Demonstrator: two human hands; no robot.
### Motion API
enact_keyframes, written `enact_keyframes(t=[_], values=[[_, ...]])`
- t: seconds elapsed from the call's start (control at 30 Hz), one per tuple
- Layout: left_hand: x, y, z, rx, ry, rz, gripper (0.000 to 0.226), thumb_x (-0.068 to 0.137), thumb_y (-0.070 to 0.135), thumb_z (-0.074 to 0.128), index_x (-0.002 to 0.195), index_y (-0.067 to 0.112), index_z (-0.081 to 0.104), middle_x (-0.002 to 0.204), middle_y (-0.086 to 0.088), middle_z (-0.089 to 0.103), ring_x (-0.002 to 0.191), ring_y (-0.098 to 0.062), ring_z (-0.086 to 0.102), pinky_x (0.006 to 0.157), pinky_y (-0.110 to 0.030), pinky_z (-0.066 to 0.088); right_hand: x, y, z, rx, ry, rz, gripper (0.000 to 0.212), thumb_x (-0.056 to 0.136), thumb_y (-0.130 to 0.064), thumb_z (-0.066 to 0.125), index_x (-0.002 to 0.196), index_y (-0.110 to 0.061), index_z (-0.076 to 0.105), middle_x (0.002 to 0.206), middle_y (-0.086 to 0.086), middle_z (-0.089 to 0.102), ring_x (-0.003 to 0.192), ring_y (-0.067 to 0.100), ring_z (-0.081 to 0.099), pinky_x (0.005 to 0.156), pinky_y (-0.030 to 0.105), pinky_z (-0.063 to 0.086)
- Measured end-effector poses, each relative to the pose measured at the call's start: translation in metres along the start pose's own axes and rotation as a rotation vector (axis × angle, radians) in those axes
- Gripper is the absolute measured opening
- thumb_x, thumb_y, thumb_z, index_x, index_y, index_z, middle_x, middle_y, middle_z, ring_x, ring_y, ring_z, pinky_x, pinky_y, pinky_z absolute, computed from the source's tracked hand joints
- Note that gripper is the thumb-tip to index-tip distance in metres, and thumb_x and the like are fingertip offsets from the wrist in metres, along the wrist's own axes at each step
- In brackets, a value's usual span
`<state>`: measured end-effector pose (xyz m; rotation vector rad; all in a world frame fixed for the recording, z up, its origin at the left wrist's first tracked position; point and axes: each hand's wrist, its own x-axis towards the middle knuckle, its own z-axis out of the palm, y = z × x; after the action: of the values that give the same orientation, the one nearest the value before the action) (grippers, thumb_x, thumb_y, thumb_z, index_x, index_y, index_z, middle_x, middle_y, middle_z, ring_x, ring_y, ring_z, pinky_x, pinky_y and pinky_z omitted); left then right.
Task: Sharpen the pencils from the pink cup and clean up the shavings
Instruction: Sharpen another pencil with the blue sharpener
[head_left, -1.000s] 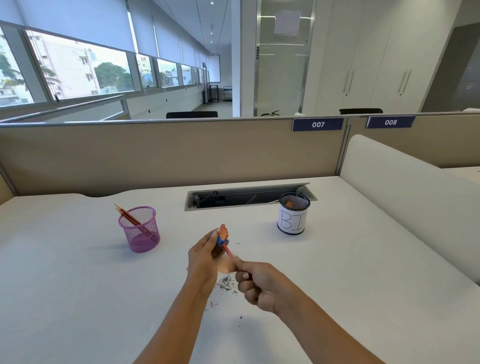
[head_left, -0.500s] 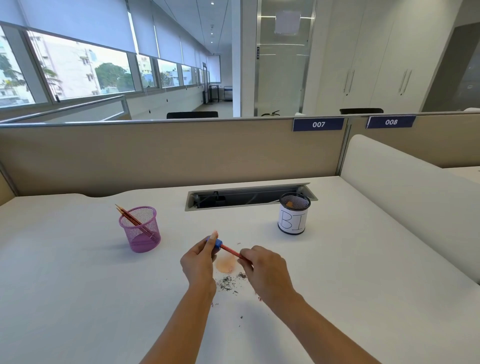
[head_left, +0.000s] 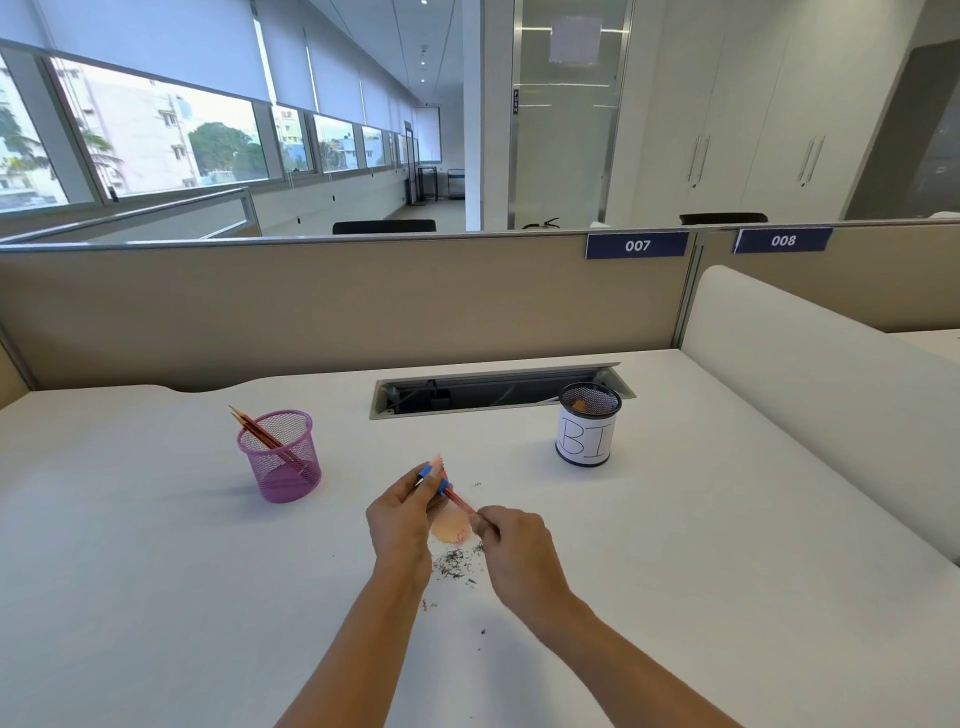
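My left hand (head_left: 402, 519) pinches a small blue sharpener (head_left: 434, 478) above the white desk, and a curl of shaving sticks up from it. A red pencil (head_left: 460, 501) is pushed into the sharpener; my right hand (head_left: 511, 540) grips its other end. Under my hands lie an orange shaving disc (head_left: 451, 527) and dark graphite crumbs (head_left: 457, 562). The pink mesh cup (head_left: 280, 457) stands to the left with a few pencils (head_left: 254, 428) leaning in it.
A black mesh cup with a white label reading "BI" (head_left: 587, 426) stands at the right, something orange inside. An open cable slot (head_left: 493, 389) runs along the desk's back. A beige partition (head_left: 311, 312) closes the far side; a white divider (head_left: 831, 395) borders the right.
Both hands dropped toward the desk, then stayed close together over the shavings. My right hand has turned on the pencil, and a fresh curl of shaving now stands out of the sharpener.
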<state>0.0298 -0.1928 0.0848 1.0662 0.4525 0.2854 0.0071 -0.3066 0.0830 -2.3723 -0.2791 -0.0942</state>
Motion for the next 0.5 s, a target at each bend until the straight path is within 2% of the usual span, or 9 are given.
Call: enact_keyframes(t=[0.1,0.17,0.23,0.3,0.4,0.5], values=[[0.002,0.005,0.001,-0.069,-0.085,-0.03,0.03,0.083,0.004,0.06,0.112,-0.003,0.061,0.084,-0.011,0.067,0.076,-0.022,0.064,0.071,-0.027,0.057,0.003,-0.008,-0.012,0.445,-0.117,0.261,0.029,0.097,-0.023,0.047,0.072,-0.016,0.059,0.054,-0.003,0.041,0.042,0.009,0.034,0.041,0.018,0.025],[0.002,0.008,0.001,-0.13,-0.133,-0.073,0.028,0.085,0.004,0.056,0.113,-0.003,0.06,0.083,-0.011,0.068,0.075,-0.022,0.064,0.065,-0.024,0.057,0.004,-0.01,-0.021,0.844,-0.293,0.481,0.031,0.098,-0.023,0.046,0.07,-0.013,0.058,0.051,-0.003,0.036,0.031,0.004,0.025,0.031,0.013,0.019],[0.001,0.009,0.0,-0.205,-0.184,-0.127,0.026,0.088,0.004,0.053,0.112,-0.001,0.059,0.077,-0.01,0.071,0.071,-0.021,0.067,0.063,-0.024,0.058,0.005,-0.008,-0.03,1.171,-0.473,0.674,0.03,0.098,-0.024,0.045,0.073,-0.011,0.056,0.045,-0.005,0.034,0.028,0.002,0.023,0.026,0.01,0.016],[0.0,0.009,-0.001,-0.264,-0.224,-0.168,0.025,0.09,0.004,0.049,0.113,0.0,0.058,0.078,-0.011,0.071,0.062,-0.018,0.069,0.061,-0.024,0.059,0.005,-0.005,-0.031,1.37,-0.57,0.752,0.029,0.098,-0.023,0.044,0.076,-0.008,0.054,0.043,-0.004,0.034,0.026,0.003,0.025,0.024,0.008,0.016],[0.001,0.006,-0.001,-0.266,-0.217,-0.201,0.026,0.089,0.004,0.05,0.113,-0.003,0.058,0.079,-0.012,0.07,0.059,-0.018,0.069,0.062,-0.026,0.058,0.004,-0.001,-0.029,1.423,-0.602,0.756,0.028,0.098,-0.023,0.043,0.078,-0.006,0.054,0.044,-0.003,0.035,0.026,0.003,0.026,0.024,0.008,0.016],[0.005,0.003,-0.001,-0.188,-0.141,-0.162,0.027,0.084,0.003,0.058,0.11,-0.005,0.061,0.069,-0.009,0.072,0.06,-0.017,0.069,0.064,-0.027,0.058,0.004,-0.002,-0.029,1.14,-0.509,0.646,0.017,0.093,-0.018,0.055,0.082,-0.006,0.059,0.052,-0.003,0.041,0.032,0.002,0.028,0.029,0.009,0.02]])
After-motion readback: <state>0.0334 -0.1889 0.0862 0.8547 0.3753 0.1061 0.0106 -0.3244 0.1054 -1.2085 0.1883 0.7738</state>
